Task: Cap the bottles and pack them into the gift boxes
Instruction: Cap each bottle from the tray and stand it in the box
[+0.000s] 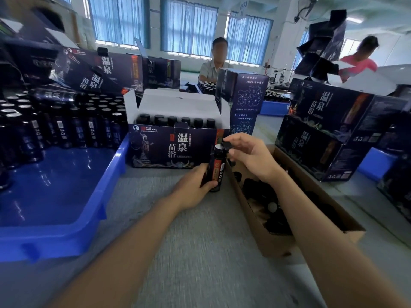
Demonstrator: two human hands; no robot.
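A dark bottle [217, 168] is held upright on the grey table [189, 241] by the left hand [195, 185], fingers wrapped round its lower body, just before the open gift box [175, 147]. A black cap [226, 145] is pinched in the right hand [249, 154] fingertips, just above and right of the bottle mouth. The bottle's long axis is vertical; the cap must be brought down and slightly left. The mouth appears uncapped.

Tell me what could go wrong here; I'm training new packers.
The left hand grips the bottle low while the right hand brings a cap to its open mouth; a skewed cap could cross-thread or tip it. The bottle stands right against the gift box, so it could scuff the print. The right forearm lies over the carton of caps and could drag it.
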